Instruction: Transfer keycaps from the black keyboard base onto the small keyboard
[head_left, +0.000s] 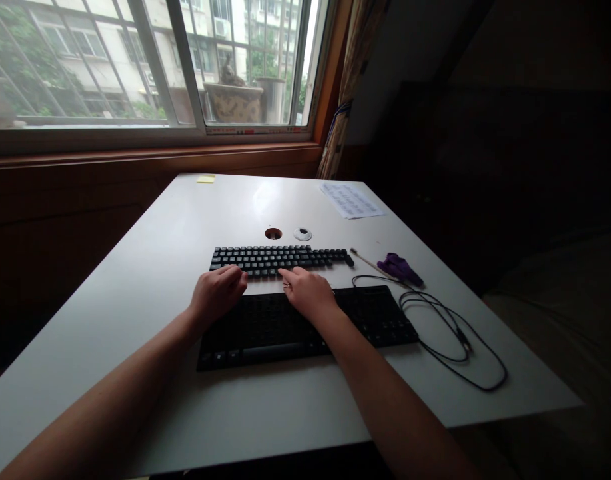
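One white table (110, 280) supports all items listed below, from left to right relative to the fingers.

One yellow paper note (206, 179) lies beyond the left fingers, near the far table edge. The left hand (219, 293) is curled, its fingers drawn narrow at the lower left part of one block of small black keycaps (265, 260) set in rows. Whether these fingers grip a keycap cannot be told.

One long black plastic keyboard (275, 327) lies flat below the keycaps, partly under both hands. One round brown-rimmed hole (273, 234) and one round white ring (302, 234) sit beyond the keycaps. The right hand (309, 292) has its index finger extended to the bottom keycap row and its other fingers folded; whether it grips a keycap cannot be told.

Printed white paper (355, 201) lies far beyond the right fingers. To their right are one thin, light-handled brush (370, 262) with a dark tip, one crumpled purple cloth (399, 268) and one looped black cable (466, 345).
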Demonstrator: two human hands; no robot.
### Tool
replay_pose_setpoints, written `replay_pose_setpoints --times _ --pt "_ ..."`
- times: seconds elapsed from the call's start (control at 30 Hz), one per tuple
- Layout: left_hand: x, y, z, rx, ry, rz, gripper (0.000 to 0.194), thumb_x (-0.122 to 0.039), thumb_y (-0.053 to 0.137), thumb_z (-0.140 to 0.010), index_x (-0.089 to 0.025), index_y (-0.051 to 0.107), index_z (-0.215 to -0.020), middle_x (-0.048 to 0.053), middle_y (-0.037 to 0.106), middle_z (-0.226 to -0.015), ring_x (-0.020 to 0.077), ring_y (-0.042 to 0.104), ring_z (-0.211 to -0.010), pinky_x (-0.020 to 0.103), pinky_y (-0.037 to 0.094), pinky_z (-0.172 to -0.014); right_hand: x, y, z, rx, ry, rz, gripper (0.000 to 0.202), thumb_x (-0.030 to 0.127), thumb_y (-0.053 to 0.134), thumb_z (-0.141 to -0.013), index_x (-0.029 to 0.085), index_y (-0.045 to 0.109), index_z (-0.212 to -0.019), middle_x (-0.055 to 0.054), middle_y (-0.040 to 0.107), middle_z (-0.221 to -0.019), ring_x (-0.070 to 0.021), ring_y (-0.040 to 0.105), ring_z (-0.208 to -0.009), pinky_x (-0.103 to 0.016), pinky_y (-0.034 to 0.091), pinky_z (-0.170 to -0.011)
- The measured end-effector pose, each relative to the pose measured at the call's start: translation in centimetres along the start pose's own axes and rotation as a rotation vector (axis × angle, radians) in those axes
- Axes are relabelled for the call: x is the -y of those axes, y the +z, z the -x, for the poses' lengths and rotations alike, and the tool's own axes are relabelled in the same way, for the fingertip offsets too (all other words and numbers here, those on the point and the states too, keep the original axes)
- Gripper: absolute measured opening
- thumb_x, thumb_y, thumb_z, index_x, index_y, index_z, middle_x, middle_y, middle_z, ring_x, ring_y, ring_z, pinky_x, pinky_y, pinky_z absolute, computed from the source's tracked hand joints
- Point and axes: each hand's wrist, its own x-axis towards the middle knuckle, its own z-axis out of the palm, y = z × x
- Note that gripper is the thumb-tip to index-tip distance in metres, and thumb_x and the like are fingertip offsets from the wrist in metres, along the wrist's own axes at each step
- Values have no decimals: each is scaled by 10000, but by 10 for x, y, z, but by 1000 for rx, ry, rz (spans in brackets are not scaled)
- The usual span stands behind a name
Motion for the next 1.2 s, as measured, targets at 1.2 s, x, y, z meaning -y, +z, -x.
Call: replay_pose_setpoints --times 1.2 --pt "-9 -6 4 66 205 -39 286 -263 480 -924 -181 504 -651 -16 506 -602 102 413 -522 240 306 -539 -40 -51 33 -430 44 -413 453 395 306 -1004 195 620 -748 -49 601 -778 -191 570 -812 -302 439 -790"
